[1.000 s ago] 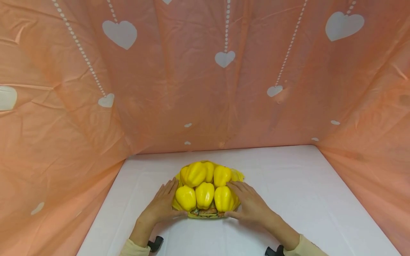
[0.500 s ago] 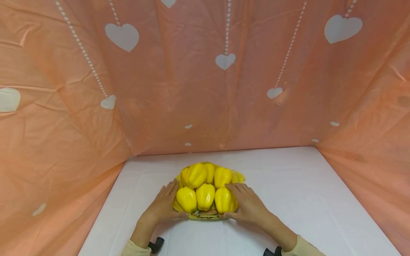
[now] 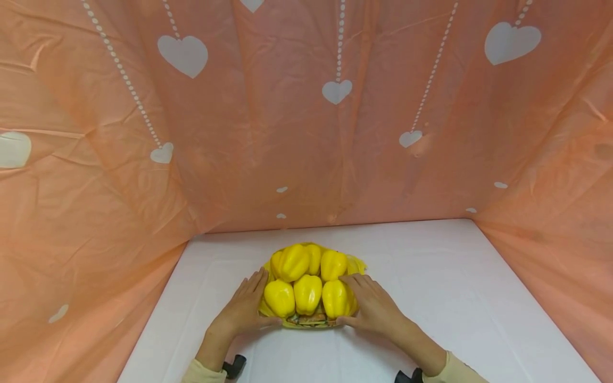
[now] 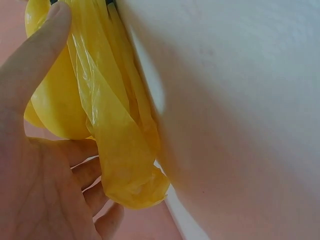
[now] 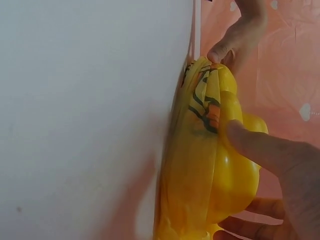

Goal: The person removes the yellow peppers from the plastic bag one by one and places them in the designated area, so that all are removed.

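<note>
My left hand and right hand flank a heap of yellow peppers bunched on a thin yellow bag, which lies on the white table. Both hands are spread: the left fingers lie fairly straight along the bag's left side, with the thumb near its front edge, and the right hand mirrors this on the right. How firmly either one presses, I cannot tell. Three peppers sit in the near row, others behind them. Dark and orange print shows on the bag's front. Beyond the table hangs a peach sheet with white hearts.
</note>
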`<state>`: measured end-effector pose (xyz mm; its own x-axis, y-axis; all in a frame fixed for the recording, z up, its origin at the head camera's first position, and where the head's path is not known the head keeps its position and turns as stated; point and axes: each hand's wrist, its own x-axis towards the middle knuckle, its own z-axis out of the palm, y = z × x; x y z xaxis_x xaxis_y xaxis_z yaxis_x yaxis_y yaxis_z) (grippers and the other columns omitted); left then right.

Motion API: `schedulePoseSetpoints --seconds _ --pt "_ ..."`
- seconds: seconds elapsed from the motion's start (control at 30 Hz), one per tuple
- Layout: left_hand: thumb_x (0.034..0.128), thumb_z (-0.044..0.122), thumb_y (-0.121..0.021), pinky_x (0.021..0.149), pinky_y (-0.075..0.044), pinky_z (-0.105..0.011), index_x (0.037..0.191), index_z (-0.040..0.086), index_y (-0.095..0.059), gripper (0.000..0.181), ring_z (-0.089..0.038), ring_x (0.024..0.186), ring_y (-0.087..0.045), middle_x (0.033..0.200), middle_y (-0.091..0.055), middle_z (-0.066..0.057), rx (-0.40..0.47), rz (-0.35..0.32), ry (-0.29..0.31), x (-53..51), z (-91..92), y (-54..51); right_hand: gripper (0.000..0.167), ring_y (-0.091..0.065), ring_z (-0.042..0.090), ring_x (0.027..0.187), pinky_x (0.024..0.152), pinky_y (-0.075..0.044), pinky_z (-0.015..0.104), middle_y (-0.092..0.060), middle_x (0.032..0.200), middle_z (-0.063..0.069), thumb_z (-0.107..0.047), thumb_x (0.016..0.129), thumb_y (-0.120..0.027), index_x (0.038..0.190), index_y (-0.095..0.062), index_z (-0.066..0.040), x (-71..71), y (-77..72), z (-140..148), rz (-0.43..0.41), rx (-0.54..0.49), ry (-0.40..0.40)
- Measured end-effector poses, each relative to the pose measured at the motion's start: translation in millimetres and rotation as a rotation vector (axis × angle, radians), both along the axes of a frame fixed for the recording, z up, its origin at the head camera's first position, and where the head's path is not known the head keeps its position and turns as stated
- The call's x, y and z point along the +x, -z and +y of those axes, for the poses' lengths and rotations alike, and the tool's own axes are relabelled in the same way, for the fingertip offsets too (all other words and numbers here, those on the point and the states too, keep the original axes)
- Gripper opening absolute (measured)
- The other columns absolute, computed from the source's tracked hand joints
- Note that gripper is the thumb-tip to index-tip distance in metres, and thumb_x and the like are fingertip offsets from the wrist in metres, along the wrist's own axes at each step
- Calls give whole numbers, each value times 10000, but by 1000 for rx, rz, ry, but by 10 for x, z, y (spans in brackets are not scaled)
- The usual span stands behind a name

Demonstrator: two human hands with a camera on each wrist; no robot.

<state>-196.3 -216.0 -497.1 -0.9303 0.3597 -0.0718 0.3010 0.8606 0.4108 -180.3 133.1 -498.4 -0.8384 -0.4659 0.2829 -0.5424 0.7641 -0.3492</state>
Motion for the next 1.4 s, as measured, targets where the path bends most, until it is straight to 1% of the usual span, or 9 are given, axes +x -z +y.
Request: schedulePoseSetpoints --seconds 0.37,0.57,0.67,0.87,1.07,1.2,1.33,1.4 --pt "797 545 -921 1347 -127 -581 1663 -91 -228 1278 -437 1618 -226 1752 -199 -273 9 -4 -1 26 8 -42 891 -616 377 1291 1065 -561 602 -637 1408 161 -439 787 -955 1490 -558 -62 -8 -49 60 -33 -15 -13" --pt "795 547 -922 1346 -128 -584 1664 -90 -229 1281 -438 1617 -231 1750 -205 -276 15 1 2 24 7 -34 890 -566 407 1379 1129 -509 631 -604 1482 181 -434 815 -937 1523 -533 -76 -8 -84 93 -90 -30 -7" --pt "794 550 -923 1346 -130 -584 1664 -88 -229 1283 -437 1616 -234 1750 -206 -274 14 4 4 23 3 -27 901 -536 417 1421 1165 -475 636 -589 1514 181 -454 824 -927 1541 -523 -88 -9 -97 112 -102 -36 -2" --pt "797 551 -921 1347 -123 -583 1663 -93 -226 1284 -438 1617 -232 1747 -209 -280 11 6 8 26 2 -26 916 -531 415 1431 1170 -474 629 -589 1527 159 -465 821 -929 1552 -515 -101 -7 -146 155 -98 -61 2" --pt "798 545 -922 1347 -119 -585 1661 -98 -226 1281 -440 1617 -229 1746 -207 -284 13 6 11 29 1 -19 903 -588 341 1363 1105 -548 585 -616 1472 109 -466 826 -925 1553 -514 -122 -20 -171 211 -101 -74 -3" --pt "800 554 -917 1348 -116 -580 1666 -89 -218 1286 -434 1621 -222 1751 -199 -276 15 2 9 29 -2 -12 882 -612 290 1302 1065 -584 542 -635 1408 72 -467 822 -929 1532 -527 -130 -47 -176 257 -66 -80 -9" --pt "800 558 -916 1349 -116 -579 1668 -88 -210 1293 -434 1621 -219 1751 -196 -277 15 5 13 21 -6 -3 872 -627 291 1268 1036 -600 535 -647 1376 65 -450 822 -937 1520 -536 -114 -77 -191 314 -21 -108 -16" --pt "798 554 -919 1348 -119 -581 1667 -91 -211 1293 -437 1620 -221 1750 -198 -280 15 9 14 16 -8 2 876 -628 299 1276 1032 -601 541 -645 1389 63 -442 824 -940 1528 -533 -115 -91 -204 345 -14 -124 -11"
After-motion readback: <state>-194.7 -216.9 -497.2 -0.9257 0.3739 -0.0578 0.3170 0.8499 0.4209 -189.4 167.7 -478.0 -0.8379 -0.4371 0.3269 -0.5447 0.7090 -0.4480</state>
